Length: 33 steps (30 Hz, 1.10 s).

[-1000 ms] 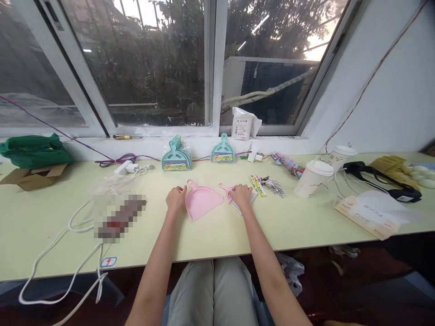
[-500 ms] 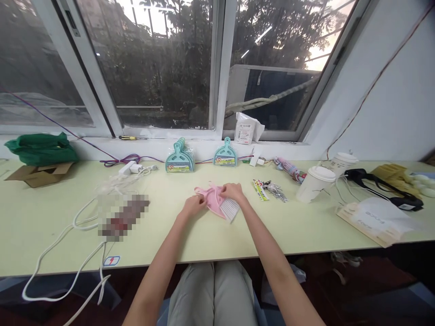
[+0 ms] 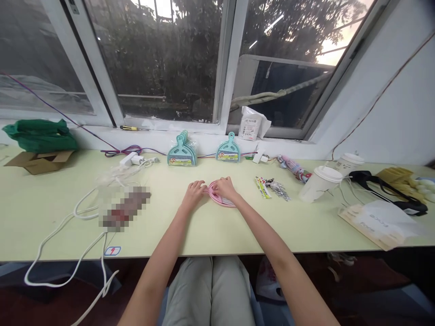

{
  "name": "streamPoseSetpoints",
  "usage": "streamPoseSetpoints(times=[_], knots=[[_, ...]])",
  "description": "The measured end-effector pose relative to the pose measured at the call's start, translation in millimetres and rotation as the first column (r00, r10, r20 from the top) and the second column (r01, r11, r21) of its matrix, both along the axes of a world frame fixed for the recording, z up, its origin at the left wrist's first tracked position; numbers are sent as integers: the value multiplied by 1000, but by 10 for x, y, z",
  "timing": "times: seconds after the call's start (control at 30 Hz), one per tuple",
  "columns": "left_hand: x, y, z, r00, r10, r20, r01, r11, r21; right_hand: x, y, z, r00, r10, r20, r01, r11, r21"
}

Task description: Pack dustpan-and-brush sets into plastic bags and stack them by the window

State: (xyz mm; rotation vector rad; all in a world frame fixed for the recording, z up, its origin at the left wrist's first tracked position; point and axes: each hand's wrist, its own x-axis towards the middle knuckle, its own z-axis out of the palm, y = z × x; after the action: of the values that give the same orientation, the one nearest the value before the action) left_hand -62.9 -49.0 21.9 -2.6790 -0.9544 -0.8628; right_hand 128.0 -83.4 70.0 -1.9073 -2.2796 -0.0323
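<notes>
A small pink dustpan (image 3: pixel 219 200) lies on the table with a pink brush nested against it, its pale bristles (image 3: pixel 227 202) showing at the right. At the handle end on the left, the fingers of my left hand (image 3: pixel 195 194) are closed on the dustpan's handle. My right hand (image 3: pixel 224 188) is closed on the brush from above and covers much of it. Behind them stand teal dustpan-and-brush sets (image 3: pixel 181 149) in clear wrap, with another teal set (image 3: pixel 228 148) to their right.
To the right are a label with silvery keychain-like pieces (image 3: pixel 277 189), a folded umbrella (image 3: pixel 294 168), white lidded cups (image 3: pixel 321 183) and a paper bag (image 3: pixel 377 222). White cables (image 3: pixel 81 213), a cardboard box (image 3: pixel 39 162) and a green bag (image 3: pixel 37 136) are on the left.
The brush has turned and now lines up with the dustpan, where before it fanned out at an angle. Both hands shifted slightly, and the camera view tilted a little.
</notes>
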Motion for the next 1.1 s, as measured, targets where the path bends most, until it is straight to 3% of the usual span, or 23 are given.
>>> streamPoseSetpoints(times=[0.13, 0.3, 0.43, 0.67, 0.77, 0.83, 0.87, 0.93, 0.97, 1.03, 1.1], knots=[[53, -45, -2, 990, -106, -91, 105, 994, -23, -8, 33, -30, 999, -19, -47, 18, 1000, -25], [93, -64, 50, 987, -17, -162, 3, 996, -84, -21, 57, -31, 999, -25, -23, 24, 998, -51], [102, -78, 84, 985, -20, -173, 0, 993, -117, -59, 47, 22, 998, 12, 66, -8, 998, -59], [125, -44, 24, 986, 8, -167, -36, 986, -163, -166, 26, 110, 979, 6, 206, 11, 997, -82], [136, -72, 3, 1000, 15, -24, -19, 983, -183, -123, -16, 99, 985, -13, 174, 22, 998, -55], [148, -100, 18, 973, 64, 221, -15, 977, -214, -94, -46, 83, 996, -46, 80, 49, 998, -33], [160, -113, 33, 919, 108, 378, -10, 968, -251, -98, -54, 75, 997, -80, 10, 80, 997, -12], [205, -134, 69, 719, 213, 661, 94, 913, -396, -159, -44, 59, 975, -159, -153, 168, 985, 48], [237, -143, 86, 609, 270, 746, 217, 848, -484, -213, -26, 51, 952, -190, -241, 214, 974, 78], [307, -155, 110, 453, 382, 806, 518, 623, -586, -322, 24, 37, 890, -205, -407, 271, 956, 110], [360, -156, 118, 385, 475, 791, 704, 403, -585, -340, 54, 23, 830, -193, -524, 289, 951, 107]])
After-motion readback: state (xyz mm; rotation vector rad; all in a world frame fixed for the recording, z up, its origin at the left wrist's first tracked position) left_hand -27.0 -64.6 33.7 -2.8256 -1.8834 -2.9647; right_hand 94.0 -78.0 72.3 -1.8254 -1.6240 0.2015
